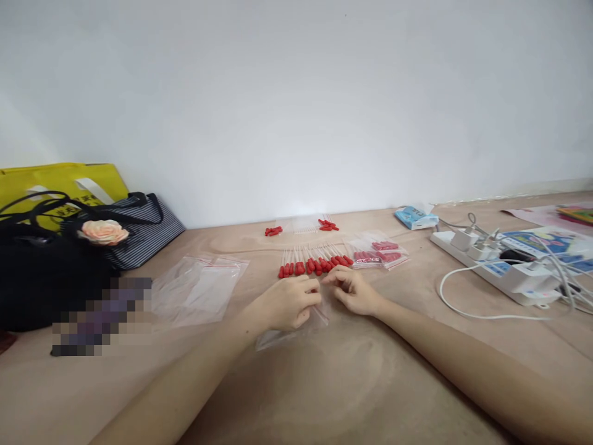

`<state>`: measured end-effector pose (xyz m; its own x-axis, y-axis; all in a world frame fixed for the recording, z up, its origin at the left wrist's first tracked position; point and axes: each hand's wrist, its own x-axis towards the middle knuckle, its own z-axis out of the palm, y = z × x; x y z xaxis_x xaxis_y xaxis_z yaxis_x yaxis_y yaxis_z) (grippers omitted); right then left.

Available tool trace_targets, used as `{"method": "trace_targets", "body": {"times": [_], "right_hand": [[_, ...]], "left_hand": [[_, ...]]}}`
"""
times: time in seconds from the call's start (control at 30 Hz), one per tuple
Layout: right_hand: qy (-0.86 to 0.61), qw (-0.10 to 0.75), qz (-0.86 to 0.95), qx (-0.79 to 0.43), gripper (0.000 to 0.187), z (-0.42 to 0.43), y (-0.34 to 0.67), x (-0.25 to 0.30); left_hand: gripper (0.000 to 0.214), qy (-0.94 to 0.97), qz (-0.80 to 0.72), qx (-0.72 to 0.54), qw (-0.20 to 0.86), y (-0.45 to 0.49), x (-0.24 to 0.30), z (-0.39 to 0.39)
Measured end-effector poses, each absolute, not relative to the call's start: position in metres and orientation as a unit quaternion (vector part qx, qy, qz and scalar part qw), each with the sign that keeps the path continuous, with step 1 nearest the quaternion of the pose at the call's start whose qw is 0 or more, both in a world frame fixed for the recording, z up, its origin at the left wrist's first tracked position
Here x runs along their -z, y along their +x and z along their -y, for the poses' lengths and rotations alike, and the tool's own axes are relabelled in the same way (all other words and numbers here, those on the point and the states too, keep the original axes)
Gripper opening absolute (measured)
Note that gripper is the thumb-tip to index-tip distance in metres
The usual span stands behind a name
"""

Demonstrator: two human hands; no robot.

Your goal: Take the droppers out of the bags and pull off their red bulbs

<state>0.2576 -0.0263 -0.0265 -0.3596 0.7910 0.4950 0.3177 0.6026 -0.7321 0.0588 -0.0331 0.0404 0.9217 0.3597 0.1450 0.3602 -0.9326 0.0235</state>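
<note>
L hand [291, 303] closed on clear zip bag [277, 340], which shows below it on table [352, 383]. R hand [356, 292] just beside, fingers curled narrow; can't tell if gripping anything. Row of red-tipped sticks [311, 266] just beyond both hands, tips twd wearer. Bags w/ red pcs [362, 241] R of row; flat clear bags [206, 285] well L. Pwr strip [447, 244] far R.

The left hand [294, 303] is over a clear bag [277, 339], the right hand [354, 293] near red-tipped sticks [317, 266].
</note>
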Motion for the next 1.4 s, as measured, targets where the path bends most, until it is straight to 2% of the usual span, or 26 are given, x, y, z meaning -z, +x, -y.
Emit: {"method": "trace_targets", "body": {"times": [0.07,0.13,0.23,0.3,0.43,0.63,0.7,0.93,1.13,1.4], "right_hand": [[-0.328,0.446,0.733,-0.395,0.019,0.027,0.257,0.023],[-0.29,0.442,0.666,-0.527,0.028,0.028,0.257,0.021],[-0.251,0.398,0.564,-0.678,0.046,0.03,0.258,0.017],[-0.253,0.363,0.524,-0.728,0.047,0.031,0.26,0.016],[-0.322,0.323,0.538,-0.709,0.033,0.028,0.269,0.013],[-0.381,0.301,0.604,-0.632,0.035,0.026,0.276,0.009],[-0.385,0.298,0.616,-0.619,0.035,0.026,0.274,0.01],[-0.414,0.308,0.619,-0.592,0.04,0.029,0.265,0.017],[-0.388,0.337,0.61,-0.604,0.039,0.031,0.257,0.023],[-0.396,0.343,0.579,-0.625,0.04,0.03,0.254,0.023]], "left_hand": [[0.02,-0.969,0.187,0.152,-0.045,0.059,-0.045,0.036],[0.018,-0.939,0.216,0.258,-0.068,0.059,-0.049,0.04],[0.009,-0.87,0.241,0.427,-0.042,0.057,-0.048,0.044],[0.007,-0.841,0.237,0.486,-0.022,0.053,-0.041,0.043],[0.01,-0.867,0.228,0.435,-0.086,0.032,-0.025,0.038],[0.024,-0.829,0.364,0.29,-0.31,0.011,-0.008,0.039],[0.028,-0.804,0.4,0.277,-0.341,0.013,-0.004,0.039],[0.037,-0.846,0.393,0.266,-0.244,0.018,0.001,0.037],[0.021,-0.861,0.381,0.266,-0.207,0.018,0.0,0.04],[0.021,-0.875,0.354,0.255,-0.212,0.015,-0.002,0.041]]}}
